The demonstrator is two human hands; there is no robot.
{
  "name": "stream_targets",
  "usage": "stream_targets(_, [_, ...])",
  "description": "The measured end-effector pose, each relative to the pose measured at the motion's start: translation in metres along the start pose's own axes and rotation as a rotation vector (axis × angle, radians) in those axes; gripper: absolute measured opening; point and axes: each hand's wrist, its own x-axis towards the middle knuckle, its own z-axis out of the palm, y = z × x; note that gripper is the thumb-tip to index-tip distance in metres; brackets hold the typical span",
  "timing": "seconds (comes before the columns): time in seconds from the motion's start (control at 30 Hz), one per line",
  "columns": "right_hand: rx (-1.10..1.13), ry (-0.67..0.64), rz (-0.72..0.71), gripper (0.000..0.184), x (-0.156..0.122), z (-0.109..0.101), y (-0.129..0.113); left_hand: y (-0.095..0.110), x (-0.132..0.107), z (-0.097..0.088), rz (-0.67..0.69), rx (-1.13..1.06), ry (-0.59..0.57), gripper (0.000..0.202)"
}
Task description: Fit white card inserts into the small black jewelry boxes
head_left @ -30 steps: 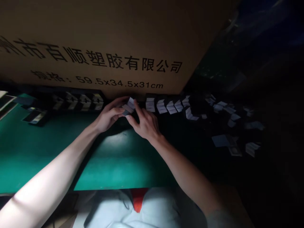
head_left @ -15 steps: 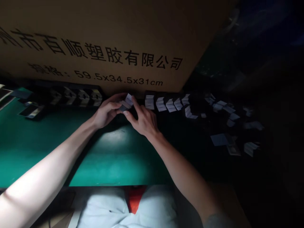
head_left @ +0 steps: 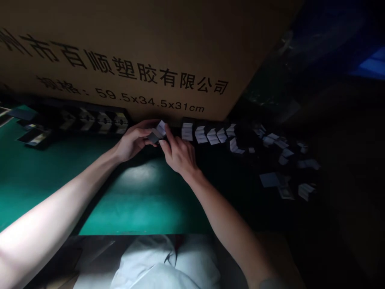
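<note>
My left hand (head_left: 130, 143) is closed on a small, flat dark case (head_left: 154, 137), holding it tilted in front of the cardboard box. A white folded paper slip (head_left: 161, 127) stands up at the case's far side. The thumb and index finger of my right hand (head_left: 181, 155) pinch the near and right edges of the slip and case; its other fingers are curled. Where the slip meets the case is too dim to make out. Just right of my hands, several creased white slips (head_left: 187, 131) stand in a row.
Behind my hands rises a large printed cardboard box (head_left: 144, 48). A dark tray (head_left: 93, 120) with several compartments lies at its foot, left. An open dark case (head_left: 34, 136) is farther left on the green table (head_left: 135, 208). More slips (head_left: 276, 140) lie scattered in shadow at right.
Both hands stay at the same spot with the case and slip. My right thumb and index finger have shifted slightly against them. The whole view has turned a little.
</note>
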Motion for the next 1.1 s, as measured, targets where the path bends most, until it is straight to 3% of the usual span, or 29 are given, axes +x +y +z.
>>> stream_targets(0.27, [-0.132,-0.091,0.028,0.063,-0.0006,-0.0089,-0.0038,0.0007,0.0017,0.0017,-0.005,-0.08,-0.027,0.054])
stream_targets(1.1, [-0.122,-0.087,0.042,0.063,-0.0003,-0.0057,-0.0033,-0.0043,0.0013,-0.0045,-0.009,-0.076,-0.077,0.061])
